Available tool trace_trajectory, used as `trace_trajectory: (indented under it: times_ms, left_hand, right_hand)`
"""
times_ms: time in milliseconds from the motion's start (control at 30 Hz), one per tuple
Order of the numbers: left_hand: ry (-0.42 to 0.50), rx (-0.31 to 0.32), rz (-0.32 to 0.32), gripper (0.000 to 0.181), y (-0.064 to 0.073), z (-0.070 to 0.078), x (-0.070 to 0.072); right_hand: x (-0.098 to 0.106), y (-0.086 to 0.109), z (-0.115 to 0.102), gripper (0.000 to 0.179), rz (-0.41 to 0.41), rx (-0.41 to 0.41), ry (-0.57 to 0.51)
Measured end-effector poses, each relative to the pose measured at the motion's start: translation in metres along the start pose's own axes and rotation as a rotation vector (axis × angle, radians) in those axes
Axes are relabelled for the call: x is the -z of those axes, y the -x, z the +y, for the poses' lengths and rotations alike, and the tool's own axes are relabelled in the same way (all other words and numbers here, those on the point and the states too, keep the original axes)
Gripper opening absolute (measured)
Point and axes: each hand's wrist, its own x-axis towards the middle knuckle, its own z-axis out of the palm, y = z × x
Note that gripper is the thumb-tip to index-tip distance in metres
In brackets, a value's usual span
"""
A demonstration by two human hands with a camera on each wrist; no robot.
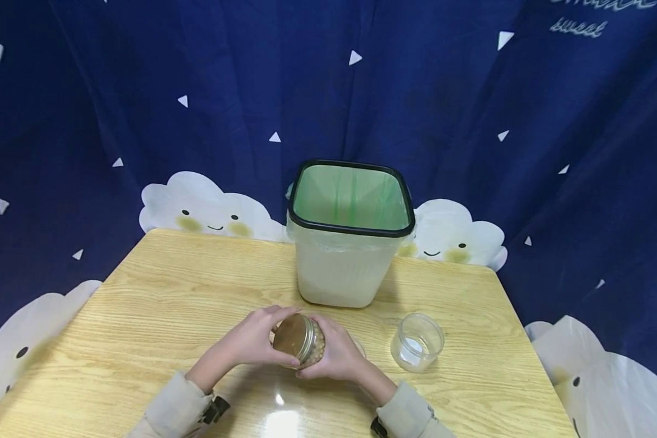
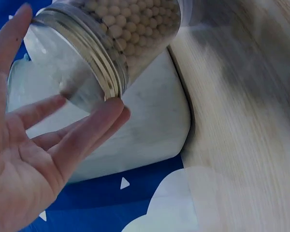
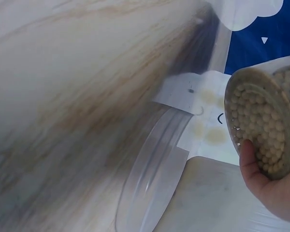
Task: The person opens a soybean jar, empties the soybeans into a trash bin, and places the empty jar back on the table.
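We look down at a wooden table, where a person, in pale sleeves, holds one clear jar between two bare hands; the jar is tilted on its side over the near middle of the table, its gold-rimmed lid toward our left; many small, pale round beads show through its wall and base.

The left grip is closed around the lid, thumb on one side of the edge and fingertips on the other; the right grip is wrapped around the jar's body, and in the right wrist view a digit lies across the edge of its base.

Just beyond the jar we see a whitish bin with a black rim, a clear liner and a green-tinted inside; to the right of the right grip stands an open clear tub, near but apart.

Behind everything hangs a deep blue curtain, printed with white triangles and smiling clouds.
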Motion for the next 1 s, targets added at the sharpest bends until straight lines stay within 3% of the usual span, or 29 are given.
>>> trace_trajectory:
  times_ms: [133,233,400,567,667,833,1000]
  left_hand:
    - [0.015,-0.020,-0.095,0.101,0.0031,0.0013,0.0057]
    - [0.002,-0.082,-0.145,0.100,0.0039,0.0025,0.0077]
    - [-0.050,-0.159,-0.144,0.094,0.0030,0.0026,0.0076]
    - [-0.066,-0.178,-0.124,0.091,0.0021,0.0019,0.0068]
    - [-0.042,-0.168,-0.107,0.091,0.0015,0.0024,0.0061]
    - [0.009,-0.082,-0.061,0.088,0.0012,0.0036,0.0038]
    - [-0.050,-0.018,0.019,0.080,-0.0009,0.0036,-0.0008]
  right_hand:
    - [0.0010,0.0003,0.0002,0.094,0.001,0.002,-0.002]
    - [0.0009,0.0002,0.0003,0.094,-0.003,-0.003,0.000]
    - [0.0016,0.0000,0.0000,0.090,-0.007,-0.006,-0.004]
    - [0.0013,0.0003,0.0011,0.090,-0.005,0.003,-0.007]
    - [0.0008,0.0007,0.0014,0.092,-0.003,0.003,-0.011]
    - [0.0003,0.0013,0.0004,0.094,0.006,-0.004,-0.010]
    - [-0.0006,0.0022,0.0001,0.091,0.020,0.013,0.022]
